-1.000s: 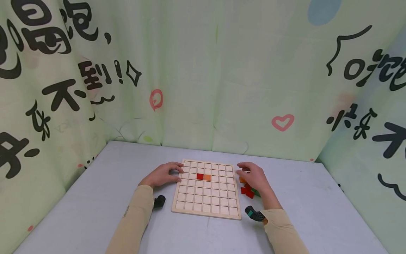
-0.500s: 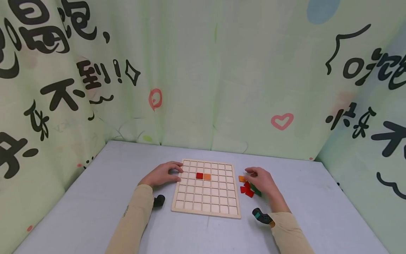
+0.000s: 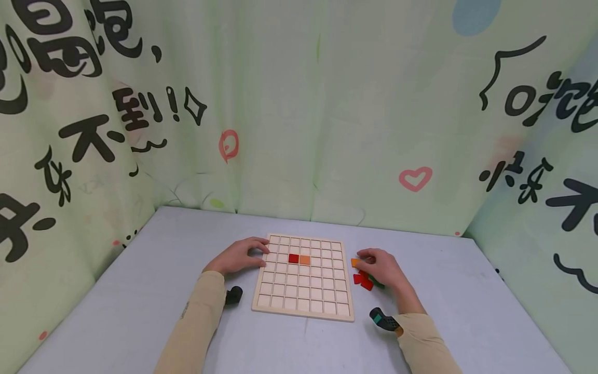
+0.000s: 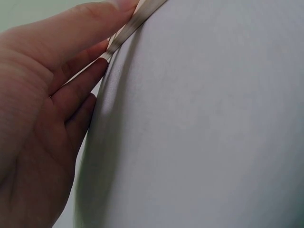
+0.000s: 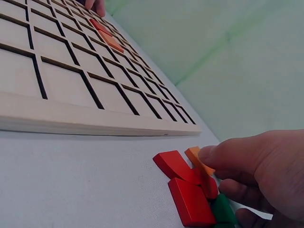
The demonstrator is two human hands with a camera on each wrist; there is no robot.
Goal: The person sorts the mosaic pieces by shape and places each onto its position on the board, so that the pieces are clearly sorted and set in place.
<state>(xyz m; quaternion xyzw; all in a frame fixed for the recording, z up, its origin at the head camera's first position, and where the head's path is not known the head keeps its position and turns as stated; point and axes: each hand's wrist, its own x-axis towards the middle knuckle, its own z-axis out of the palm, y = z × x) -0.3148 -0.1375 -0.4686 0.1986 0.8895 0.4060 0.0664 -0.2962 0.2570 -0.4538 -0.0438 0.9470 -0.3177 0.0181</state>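
Note:
A square wooden grid board (image 3: 302, 315) lies on the table. One red tile (image 3: 293, 258) and one orange tile (image 3: 305, 259) sit side by side in its cells. My left hand (image 3: 238, 256) rests at the board's left edge, thumb and fingertips touching it with the fingers spread. To the right of the board, my right hand (image 3: 382, 266) is low over a small pile of loose tiles. In the right wrist view its thumb meets a loose orange tile (image 5: 194, 154); the index fingertip is hidden there. Red tiles (image 5: 190, 202) and a green piece (image 5: 222, 211) lie close by, partly under the fingers.
The pale table (image 3: 299, 348) runs back to a light green printed curtain (image 3: 355, 130), which also hangs at both sides. Dark wrist-worn devices (image 3: 384, 319) stick out from both forearms.
My right hand drew back to the right, away from the board's edge, then lowered and shifted slightly left toward the loose orange tile. The left hand and the board have stayed put.

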